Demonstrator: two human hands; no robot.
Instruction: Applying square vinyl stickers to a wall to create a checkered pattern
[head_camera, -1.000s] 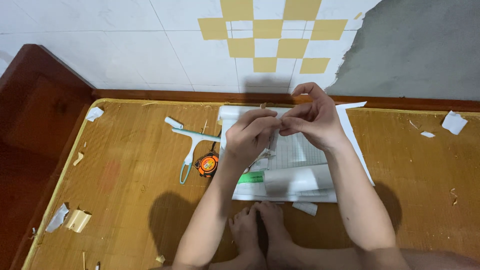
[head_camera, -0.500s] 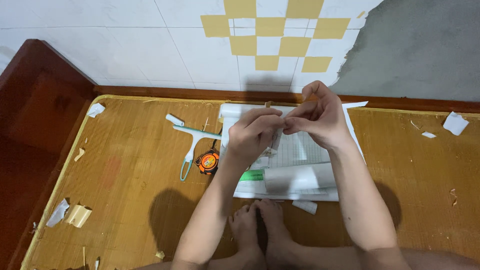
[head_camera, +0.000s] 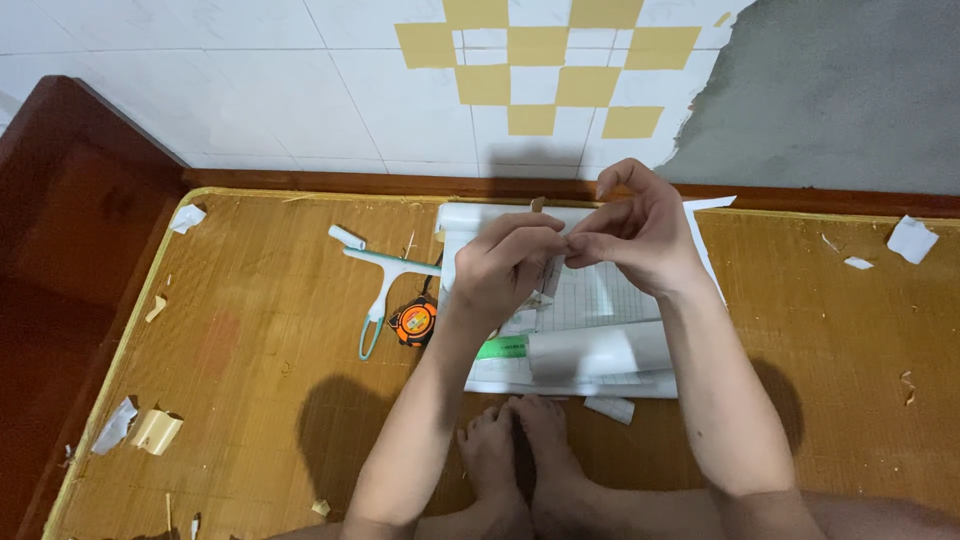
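Left hand (head_camera: 510, 262) and right hand (head_camera: 637, 232) pinch together on a small strip (head_camera: 548, 272) above the gridded backing sheet (head_camera: 590, 300), apparently peeling. Judged next: fingertips must keep a firm pinch while separating the layers.

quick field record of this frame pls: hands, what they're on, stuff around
left hand: fingertips pinched on a small strip, raised over the paper
right hand: fingertips meet the left's at the same strip
strip: too small to identify
sheet under hands: white gridded roll of paper, partly unrolled on the bamboo mat
left of sheet: pale green squeegee, orange tape measure
scraps: white paper scraps along the mat edges
feet: bare, at the sheet's near edge
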